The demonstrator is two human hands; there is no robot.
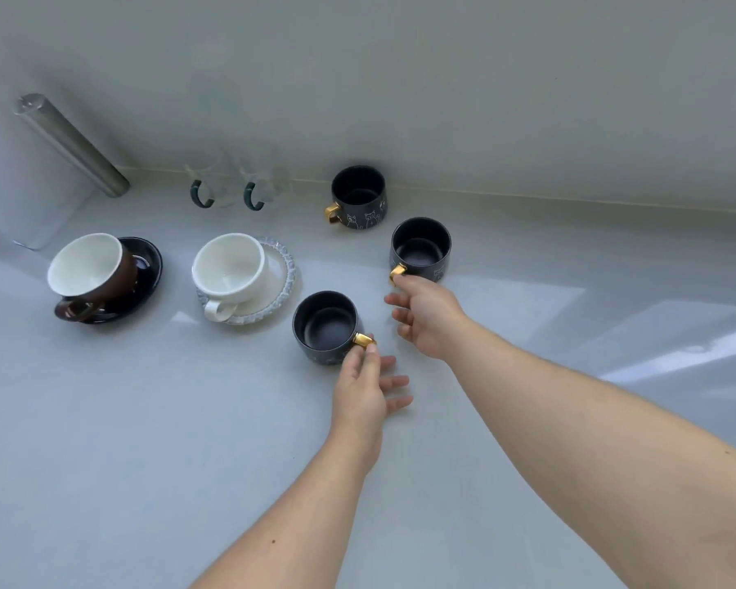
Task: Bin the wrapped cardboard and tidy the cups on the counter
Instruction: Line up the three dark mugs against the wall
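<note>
Three black mugs with gold handles stand upright on the white counter [145, 440]. My left hand [364, 388] pinches the gold handle of the nearest black mug [326, 327]. My right hand [425, 318] grips the gold handle of the middle black mug [420, 248]. The far black mug [358, 196], with white cat drawings, stands by the wall, untouched. A brown cup [90, 269] sits on a dark saucer [149, 265] at the left. A white cup [230, 272] sits on a clear glass saucer [285, 269]. No wrapped cardboard is in view.
Two clear glass cups with green handles [200, 193] [253, 195] stand against the back wall. A steel cylinder [73, 144] rises at the far left beside a clear panel [26, 197]. The wall closes off the counter's back edge.
</note>
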